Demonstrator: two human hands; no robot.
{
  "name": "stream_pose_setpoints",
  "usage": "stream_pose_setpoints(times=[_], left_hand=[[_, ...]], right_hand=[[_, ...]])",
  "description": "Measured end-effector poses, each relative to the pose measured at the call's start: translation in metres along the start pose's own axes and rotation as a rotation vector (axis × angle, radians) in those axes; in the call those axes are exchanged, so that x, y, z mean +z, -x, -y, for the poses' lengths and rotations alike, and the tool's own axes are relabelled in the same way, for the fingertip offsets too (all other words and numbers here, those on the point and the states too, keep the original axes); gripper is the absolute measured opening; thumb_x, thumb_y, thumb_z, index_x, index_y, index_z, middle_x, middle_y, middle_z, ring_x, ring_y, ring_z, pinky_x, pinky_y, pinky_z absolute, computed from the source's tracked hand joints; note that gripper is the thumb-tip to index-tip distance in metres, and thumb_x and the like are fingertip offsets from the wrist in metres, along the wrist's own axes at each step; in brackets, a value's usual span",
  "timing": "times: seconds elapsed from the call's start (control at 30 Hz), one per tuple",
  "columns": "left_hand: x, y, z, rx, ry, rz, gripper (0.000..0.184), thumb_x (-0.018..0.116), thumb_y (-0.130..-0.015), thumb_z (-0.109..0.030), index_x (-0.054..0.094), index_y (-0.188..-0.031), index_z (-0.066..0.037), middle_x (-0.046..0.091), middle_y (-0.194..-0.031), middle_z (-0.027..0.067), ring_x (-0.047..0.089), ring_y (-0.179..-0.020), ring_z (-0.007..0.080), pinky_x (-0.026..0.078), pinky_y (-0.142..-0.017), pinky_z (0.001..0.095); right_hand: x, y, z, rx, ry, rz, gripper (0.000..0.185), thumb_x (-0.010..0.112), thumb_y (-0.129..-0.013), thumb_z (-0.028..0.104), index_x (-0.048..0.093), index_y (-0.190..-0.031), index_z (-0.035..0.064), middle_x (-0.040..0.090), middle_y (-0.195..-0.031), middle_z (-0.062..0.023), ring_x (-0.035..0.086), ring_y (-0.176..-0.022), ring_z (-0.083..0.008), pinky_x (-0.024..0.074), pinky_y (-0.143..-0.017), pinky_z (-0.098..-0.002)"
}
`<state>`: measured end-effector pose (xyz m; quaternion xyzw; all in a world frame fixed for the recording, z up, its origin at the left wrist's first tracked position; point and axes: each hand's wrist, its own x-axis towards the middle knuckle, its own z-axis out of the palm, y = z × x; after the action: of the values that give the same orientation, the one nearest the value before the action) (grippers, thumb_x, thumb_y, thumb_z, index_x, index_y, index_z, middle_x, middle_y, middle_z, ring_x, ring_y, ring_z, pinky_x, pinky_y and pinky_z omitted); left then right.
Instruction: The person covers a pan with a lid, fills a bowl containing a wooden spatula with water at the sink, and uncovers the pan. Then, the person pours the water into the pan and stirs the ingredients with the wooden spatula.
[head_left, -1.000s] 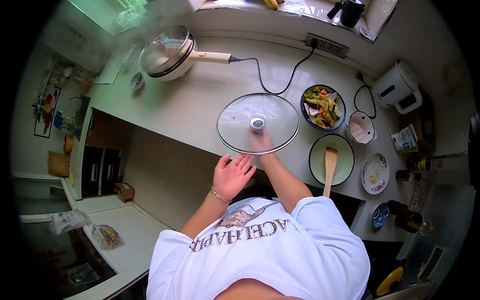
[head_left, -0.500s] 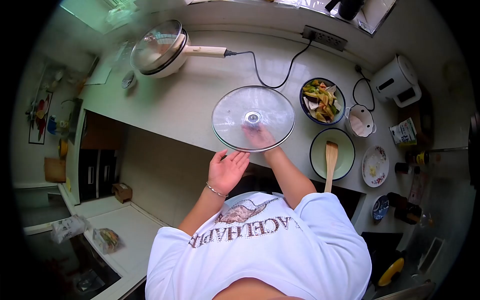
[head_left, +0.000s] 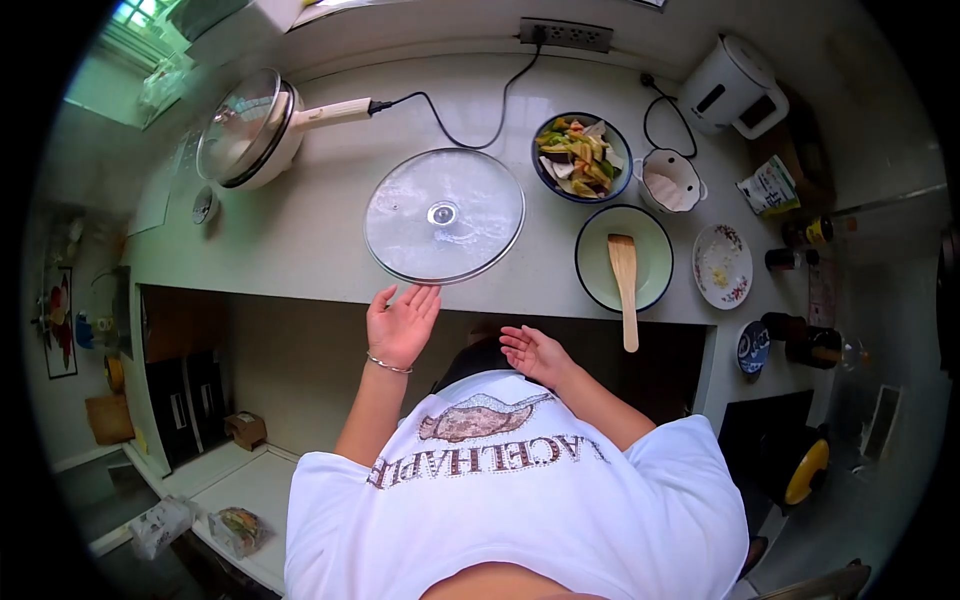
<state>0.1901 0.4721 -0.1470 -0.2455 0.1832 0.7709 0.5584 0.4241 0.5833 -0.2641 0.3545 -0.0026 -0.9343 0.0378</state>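
Observation:
A round glass lid (head_left: 445, 216) with a metal knob lies on the white counter (head_left: 330, 230). Just below its near edge is my left hand (head_left: 403, 328), palm up with fingers spread, holding nothing. My right hand (head_left: 536, 356) is in front of the counter edge, palm up, fingers apart and free of any object. A wooden spatula (head_left: 623, 285) rests in a green-white bowl (head_left: 652, 262) to the right of the lid. Behind that bowl stands a bowl of cooked vegetables (head_left: 581, 157).
An electric pan (head_left: 262, 140) with a tilted glass lid stands at the back left, its cord running to a socket strip (head_left: 565, 35). To the right are a white pot (head_left: 670, 181), a flowered plate (head_left: 722, 266), a kettle (head_left: 731, 86) and dark bottles (head_left: 813, 343).
My right hand has come out from beneath the glass lid and drawn back toward my body. The lid now rests on the counter. The view has shifted to the right.

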Motion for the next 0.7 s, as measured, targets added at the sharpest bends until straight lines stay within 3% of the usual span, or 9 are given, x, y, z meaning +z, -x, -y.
stream_pose_setpoints(times=[0.1, 0.2, 0.27, 0.33, 0.43, 0.6, 0.7], left_hand=[[-0.003, -0.002, 0.001, 0.031, -0.033, -0.004, 0.060, 0.048, -0.082, -0.018, 0.025, -0.131, 0.009, 0.028, -0.140, 0.0180, 0.023, -0.133, 0.0269, 0.021, -0.108, 0.0381], [-0.012, -0.006, 0.001, 0.007, -0.038, -0.028, 0.056, 0.049, -0.082, -0.018, 0.031, -0.128, 0.008, 0.031, -0.138, 0.0175, 0.023, -0.133, 0.0256, 0.019, -0.109, 0.0371], [-0.015, -0.007, 0.003, -0.009, -0.043, -0.054, 0.054, 0.050, -0.082, -0.017, 0.032, -0.127, 0.008, 0.033, -0.137, 0.0176, 0.024, -0.132, 0.0257, 0.020, -0.109, 0.0371], [-0.022, -0.011, 0.003, -0.001, -0.029, -0.078, 0.053, 0.050, -0.082, -0.016, 0.033, -0.126, 0.008, 0.035, -0.135, 0.0179, 0.027, -0.131, 0.0259, 0.021, -0.108, 0.0370], [-0.025, -0.013, 0.006, -0.013, -0.050, -0.094, 0.053, 0.050, -0.082, -0.016, 0.033, -0.125, 0.009, 0.037, -0.134, 0.0182, 0.029, -0.129, 0.0263, 0.023, -0.108, 0.0367], [-0.032, -0.017, 0.009, 0.006, -0.066, -0.146, 0.055, 0.049, -0.082, -0.016, 0.031, -0.127, 0.009, 0.035, -0.135, 0.0179, 0.028, -0.130, 0.0266, 0.022, -0.108, 0.0363], [-0.030, -0.019, 0.015, -0.002, -0.022, -0.162, 0.057, 0.048, -0.082, -0.016, 0.028, -0.128, 0.009, 0.032, -0.137, 0.0177, 0.025, -0.131, 0.0268, 0.020, -0.109, 0.0362]], right_hand=[[-0.038, 0.022, 0.005, -0.316, -0.216, -0.200, 0.023, 0.047, -0.089, 0.019, 0.057, -0.100, 0.0020, 0.059, -0.094, -0.0098, 0.056, -0.083, -0.0210, 0.0478, -0.071, -0.0303], [-0.070, 0.055, 0.016, -0.552, -0.350, -0.265, 0.024, 0.047, -0.089, 0.024, 0.057, -0.097, 0.0030, 0.060, -0.094, -0.0096, 0.056, -0.083, -0.0199, 0.0473, -0.069, -0.0282], [-0.085, 0.079, 0.028, -0.700, -0.276, -0.352, 0.031, 0.045, -0.090, 0.032, 0.056, -0.099, 0.0036, 0.060, -0.093, -0.0093, 0.056, -0.081, -0.0188, 0.0472, -0.069, -0.0278], [-0.068, 0.117, 0.046, -0.772, -0.071, -0.355, 0.046, 0.040, -0.090, 0.047, 0.052, -0.106, 0.0051, 0.062, -0.095, -0.0098, 0.059, -0.078, -0.0174, 0.0479, -0.067, -0.0271], [-0.052, 0.145, 0.069, -0.785, 0.073, -0.374, 0.048, 0.041, -0.090, 0.048, 0.049, -0.112, 0.0058, 0.062, -0.097, -0.0102, 0.059, -0.078, -0.0171, 0.0483, -0.068, -0.0274], [-0.048, 0.148, 0.102, -0.793, 0.476, -0.479, 0.036, 0.045, -0.092, 0.039, 0.047, -0.113, 0.0105, 0.060, -0.090, -0.0063, 0.059, -0.078, -0.0153, 0.0480, -0.071, -0.0290], [-0.051, 0.137, 0.113, -0.817, 0.519, -0.462, 0.032, 0.047, -0.092, 0.030, 0.045, -0.115, 0.0095, 0.058, -0.091, -0.0055, 0.058, -0.077, -0.0146, 0.0481, -0.073, -0.0303]])
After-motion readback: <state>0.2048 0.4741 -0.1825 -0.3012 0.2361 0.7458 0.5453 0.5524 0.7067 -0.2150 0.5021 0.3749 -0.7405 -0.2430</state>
